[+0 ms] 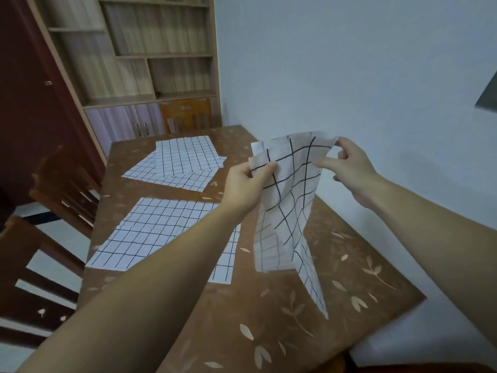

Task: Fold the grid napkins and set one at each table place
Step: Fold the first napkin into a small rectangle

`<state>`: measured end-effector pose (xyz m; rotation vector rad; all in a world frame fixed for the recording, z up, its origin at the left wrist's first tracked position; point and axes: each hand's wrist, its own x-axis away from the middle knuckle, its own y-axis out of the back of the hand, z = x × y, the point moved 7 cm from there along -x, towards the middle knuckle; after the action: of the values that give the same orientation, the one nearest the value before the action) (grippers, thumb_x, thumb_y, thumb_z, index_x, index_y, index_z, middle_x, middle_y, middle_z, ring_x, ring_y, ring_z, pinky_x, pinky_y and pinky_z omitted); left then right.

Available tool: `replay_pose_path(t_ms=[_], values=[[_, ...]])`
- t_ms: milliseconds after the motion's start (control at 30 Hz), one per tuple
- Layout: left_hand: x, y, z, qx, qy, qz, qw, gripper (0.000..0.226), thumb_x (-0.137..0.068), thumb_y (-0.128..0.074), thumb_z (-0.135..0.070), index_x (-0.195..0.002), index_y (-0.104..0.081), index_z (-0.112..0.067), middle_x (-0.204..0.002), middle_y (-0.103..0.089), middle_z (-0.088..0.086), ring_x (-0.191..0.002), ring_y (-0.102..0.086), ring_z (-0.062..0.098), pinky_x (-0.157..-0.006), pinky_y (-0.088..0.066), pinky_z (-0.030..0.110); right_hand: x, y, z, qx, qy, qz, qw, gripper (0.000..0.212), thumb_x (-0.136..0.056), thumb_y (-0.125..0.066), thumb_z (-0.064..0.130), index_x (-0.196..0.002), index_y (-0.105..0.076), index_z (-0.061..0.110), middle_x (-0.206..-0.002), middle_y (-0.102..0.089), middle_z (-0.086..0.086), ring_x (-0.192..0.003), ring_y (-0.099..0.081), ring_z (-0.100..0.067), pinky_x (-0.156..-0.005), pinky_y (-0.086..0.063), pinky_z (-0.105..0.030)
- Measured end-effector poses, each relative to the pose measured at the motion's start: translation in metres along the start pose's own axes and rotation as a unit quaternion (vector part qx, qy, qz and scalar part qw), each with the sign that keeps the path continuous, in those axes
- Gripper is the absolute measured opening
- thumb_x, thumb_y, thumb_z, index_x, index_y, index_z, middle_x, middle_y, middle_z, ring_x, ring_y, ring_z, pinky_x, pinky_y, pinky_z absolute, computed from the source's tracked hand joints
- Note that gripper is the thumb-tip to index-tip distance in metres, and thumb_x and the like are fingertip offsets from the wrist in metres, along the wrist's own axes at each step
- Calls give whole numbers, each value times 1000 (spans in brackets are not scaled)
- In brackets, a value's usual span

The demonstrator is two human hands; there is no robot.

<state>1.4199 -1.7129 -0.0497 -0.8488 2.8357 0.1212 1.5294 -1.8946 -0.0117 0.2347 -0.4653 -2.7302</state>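
Below and left of our grip, a flat grid napkin (150,232) lies on the table (295,332), with a loose pile of napkins (183,162) beyond it and wooden chairs (61,189) further left. We hold a creased napkin (290,200) raised, our left hand (247,184) pinching its upper left edge and our right hand (349,170) pinching the upper right corner, so it hangs between them.

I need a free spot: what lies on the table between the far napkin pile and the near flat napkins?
Nothing: the head view shows only a narrow bare strip of tablecloth between the far napkin pile and the near flat napkins.
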Motion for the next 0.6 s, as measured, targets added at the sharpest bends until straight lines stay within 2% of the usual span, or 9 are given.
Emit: replay_pose_path(t_ms=[67, 133, 200, 267, 333, 367, 433, 500, 600], values=[[-3, 6, -2, 15, 11, 20, 1000, 19, -89, -69, -30, -81, -75, -14, -93, -75, 14, -92, -72, 32, -85, -56, 54, -1, 1, -1, 13, 7, 10, 1000, 17, -83, -75, 27, -96, -65, 31, -109, -55, 9, -101, -51, -9, -88, -38, -29], [-7, 15, -2, 15, 24, 31, 999, 22, -89, -70, -32, -78, -74, -13, -92, -75, 14, -91, -72, 32, -86, -57, 53, -2, -2, 1, -14, 5, 33, 999, 7, -86, -72, 25, -85, -66, 29, -102, -63, 14, -97, -56, -3, -86, -39, -24], [-9, 23, -3, 6, 33, 27, 999, 35, -87, -71, -36, -78, -70, -2, -85, -72, 13, -81, -69, 27, -81, -56, 51, -6, -4, 5, -46, 12, 42, 998, 7, -89, -68, 21, -83, -69, 24, -92, -68, 15, -91, -61, 0, -83, -41, -22], [-11, 32, -2, 3, 37, 15, 999, 39, -86, -72, -37, -78, -66, 0, -79, -64, 11, -72, -59, 22, -71, -52, 42, -10, -5, 7, -83, 7, 44, 996, 7, -89, -68, 22, -83, -72, 20, -90, -72, 9, -92, -64, -8, -92, -46, -28], [-11, 39, -1, 10, 42, 6, 999, 26, -85, -74, -28, -72, -68, -6, -76, -68, 5, -71, -61, 19, -70, -51, 35, -13, -8, 9, -126, 1, 44, 991, 9, -89, -68, 20, -82, -73, 15, -91, -72, -1, -90, -64, -19, -102, -48, -40], [-10, 41, -1, 18, 44, 12, 999, 15, -85, -74, -22, -75, -72, -11, -77, -71, 4, -72, -64, 19, -71, -53, 35, -15, -9, 10, -145, 1, 43, 988, 10, -89, -68, 18, -81, -72, 13, -89, -72, -4, -88, -64, -21, -103, -47, -41], [-10, 44, -2, 29, 47, 17, 998, 8, -86, -73, -17, -79, -73, -13, -77, -72, 5, -71, -66, 19, -70, -55, 36, -16, -12, 12, -172, 3, 39, 984, 12, -90, -67, 17, -80, -71, 10, -83, -72, -4, -80, -65, -20, -99, -51, -40], [-11, 48, -4, 31, 43, 4, 999, 15, -87, -72, -20, -74, -72, -12, -73, -71, 4, -66, -66, 16, -65, -56, 33, -16, -15, 12, -196, -2, 41, 980, 11, -90, -66, 17, -84, -70, 10, -82, -73, -3, -76, -68, -20, -93, -54, -39], [-13, 50, -8, 27, 37, -7, 999, 20, -89, -70, -27, -74, -74, -13, -79, -74, 6, -74, -69, 19, -72, -58, 38, -15, -20, 11, -185, -7, 54, 981, 7, -90, -66, 13, -93, -71, 10, -90, -76, -4, -84, -71, -20, -87, -56, -40]])
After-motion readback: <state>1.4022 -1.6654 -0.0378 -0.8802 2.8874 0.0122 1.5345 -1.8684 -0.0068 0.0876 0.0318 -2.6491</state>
